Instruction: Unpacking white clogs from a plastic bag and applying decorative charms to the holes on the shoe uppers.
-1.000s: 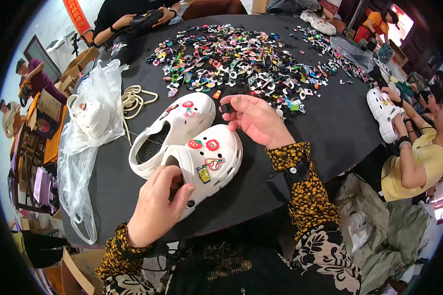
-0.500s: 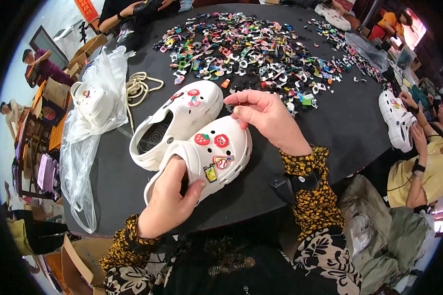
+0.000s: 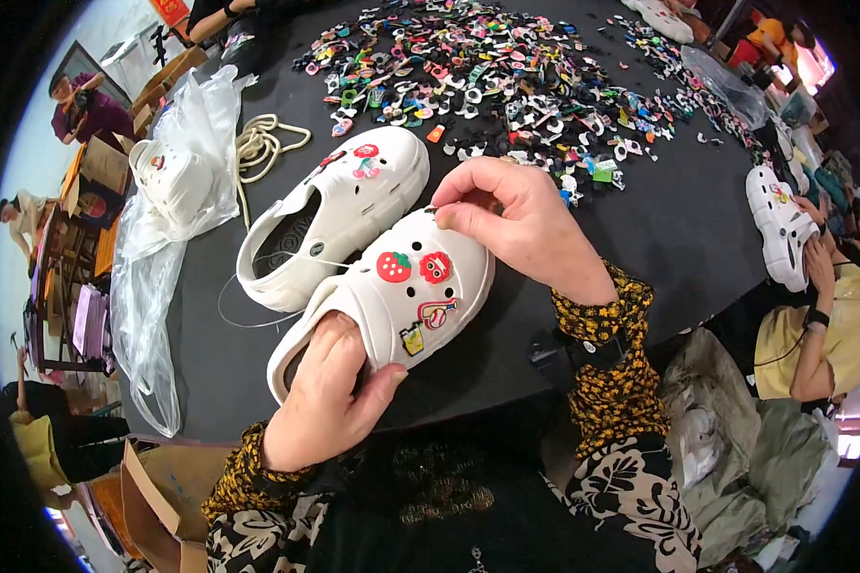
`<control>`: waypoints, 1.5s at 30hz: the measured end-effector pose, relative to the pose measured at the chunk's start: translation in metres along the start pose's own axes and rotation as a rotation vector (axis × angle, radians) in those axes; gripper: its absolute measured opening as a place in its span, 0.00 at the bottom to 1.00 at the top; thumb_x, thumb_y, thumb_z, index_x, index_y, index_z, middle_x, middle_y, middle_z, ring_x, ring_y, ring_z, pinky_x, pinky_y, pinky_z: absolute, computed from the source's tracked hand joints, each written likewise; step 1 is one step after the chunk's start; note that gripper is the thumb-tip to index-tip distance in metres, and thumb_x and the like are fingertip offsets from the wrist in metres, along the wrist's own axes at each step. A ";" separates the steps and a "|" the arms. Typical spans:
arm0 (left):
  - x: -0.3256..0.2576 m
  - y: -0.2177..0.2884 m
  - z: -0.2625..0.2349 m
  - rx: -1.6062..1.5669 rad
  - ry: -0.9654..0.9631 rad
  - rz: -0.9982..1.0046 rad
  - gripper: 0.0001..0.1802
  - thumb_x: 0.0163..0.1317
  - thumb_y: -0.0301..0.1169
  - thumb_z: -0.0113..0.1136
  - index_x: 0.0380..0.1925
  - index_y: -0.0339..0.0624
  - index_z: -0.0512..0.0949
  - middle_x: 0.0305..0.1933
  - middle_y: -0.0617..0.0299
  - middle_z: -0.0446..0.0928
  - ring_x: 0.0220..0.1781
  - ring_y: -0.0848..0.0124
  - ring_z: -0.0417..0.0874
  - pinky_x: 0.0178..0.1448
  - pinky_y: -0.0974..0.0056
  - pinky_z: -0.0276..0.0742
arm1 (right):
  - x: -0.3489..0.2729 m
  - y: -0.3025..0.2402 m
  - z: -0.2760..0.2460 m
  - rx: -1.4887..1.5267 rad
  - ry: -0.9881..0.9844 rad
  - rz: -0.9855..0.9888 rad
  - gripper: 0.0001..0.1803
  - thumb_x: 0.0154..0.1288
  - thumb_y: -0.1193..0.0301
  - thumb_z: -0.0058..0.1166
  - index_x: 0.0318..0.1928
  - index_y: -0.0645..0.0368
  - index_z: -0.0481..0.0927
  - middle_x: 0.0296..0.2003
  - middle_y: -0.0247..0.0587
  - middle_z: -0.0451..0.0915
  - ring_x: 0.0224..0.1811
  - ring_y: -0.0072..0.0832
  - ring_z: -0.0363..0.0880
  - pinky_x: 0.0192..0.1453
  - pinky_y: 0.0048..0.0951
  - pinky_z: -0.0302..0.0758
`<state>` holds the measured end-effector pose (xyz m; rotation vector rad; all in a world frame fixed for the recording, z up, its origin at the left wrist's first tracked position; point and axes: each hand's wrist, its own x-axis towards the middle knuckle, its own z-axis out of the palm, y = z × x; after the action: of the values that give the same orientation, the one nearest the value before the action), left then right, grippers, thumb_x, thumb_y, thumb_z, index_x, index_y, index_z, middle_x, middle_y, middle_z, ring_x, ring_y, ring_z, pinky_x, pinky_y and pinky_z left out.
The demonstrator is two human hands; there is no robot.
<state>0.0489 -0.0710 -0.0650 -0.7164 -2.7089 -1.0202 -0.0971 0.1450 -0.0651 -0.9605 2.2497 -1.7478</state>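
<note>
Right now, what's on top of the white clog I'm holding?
On the white clog: a strawberry charm, a red round charm and two lower charms. The right hand covers the toe; the left hand hides the heel.

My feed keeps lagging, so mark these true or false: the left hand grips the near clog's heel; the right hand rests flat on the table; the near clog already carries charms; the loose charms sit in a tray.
1. The left hand grips the near clog's heel: true.
2. The right hand rests flat on the table: false, it pinches at the clog's toe.
3. The near clog carries charms: true.
4. The loose charms sit in a tray: false, they lie scattered on the table.
</note>
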 end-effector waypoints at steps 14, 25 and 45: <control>0.008 -0.003 -0.007 -0.264 0.012 -0.260 0.17 0.58 0.24 0.62 0.47 0.31 0.75 0.48 0.46 0.76 0.50 0.49 0.76 0.56 0.56 0.70 | -0.003 -0.002 0.021 0.032 0.166 -0.083 0.04 0.62 0.80 0.58 0.38 0.66 0.82 0.32 0.34 0.82 0.35 0.17 0.79 0.40 0.19 0.76; 0.007 -0.020 -0.011 -0.462 0.006 -0.352 0.16 0.62 0.28 0.59 0.48 0.31 0.74 0.47 0.50 0.75 0.49 0.59 0.76 0.53 0.60 0.71 | -0.006 -0.006 0.034 -0.196 0.114 -0.226 0.05 0.62 0.80 0.59 0.39 0.64 0.80 0.33 0.36 0.80 0.35 0.20 0.78 0.40 0.22 0.76; 0.008 -0.024 -0.010 -0.407 0.052 -0.234 0.14 0.62 0.28 0.59 0.46 0.32 0.74 0.42 0.49 0.74 0.43 0.58 0.77 0.48 0.59 0.73 | -0.003 0.004 0.042 -0.407 0.064 -0.499 0.09 0.53 0.75 0.64 0.36 0.58 0.80 0.35 0.38 0.79 0.40 0.37 0.76 0.46 0.36 0.70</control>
<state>0.0300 -0.0896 -0.0690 -0.4218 -2.6091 -1.6492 -0.0764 0.1128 -0.0828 -1.6920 2.6339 -1.5048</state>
